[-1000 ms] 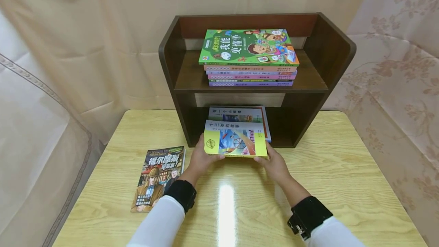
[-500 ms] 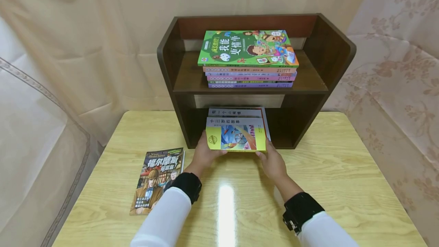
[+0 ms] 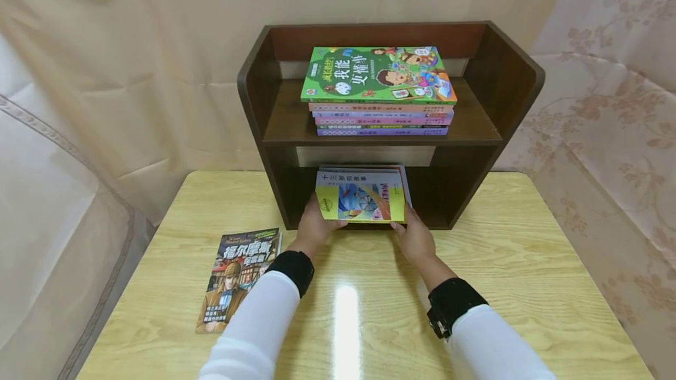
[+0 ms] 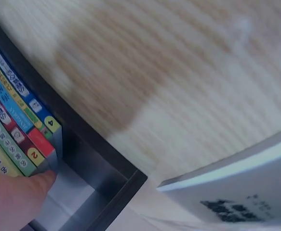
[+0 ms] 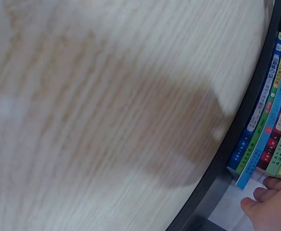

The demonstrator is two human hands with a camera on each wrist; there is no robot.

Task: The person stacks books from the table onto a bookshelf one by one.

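In the head view, a book with a yellow and pale cover (image 3: 364, 195) lies flat on top of the pile in the lower compartment of a dark brown shelf (image 3: 467, 175). My left hand (image 3: 315, 228) grips its left end and my right hand (image 3: 414, 238) its right end, thumbs at the near edge. Beneath it, the left wrist view shows several stacked spines, among them a green book (image 4: 7, 144). A light blue book (image 5: 263, 120) juts out at one end in the right wrist view. The undersides of both grips are partly hidden.
Several books are piled on the upper board, a green picture book (image 3: 380, 75) topmost. A dark-covered detective book (image 3: 237, 280) lies on the wooden table (image 3: 491, 286), left of my left forearm. The shelf's side panels stand on either side of the lower pile.
Both hands have moved forward, carrying the yellow book deeper into the lower compartment. It now covers most of the book cover that showed behind it.
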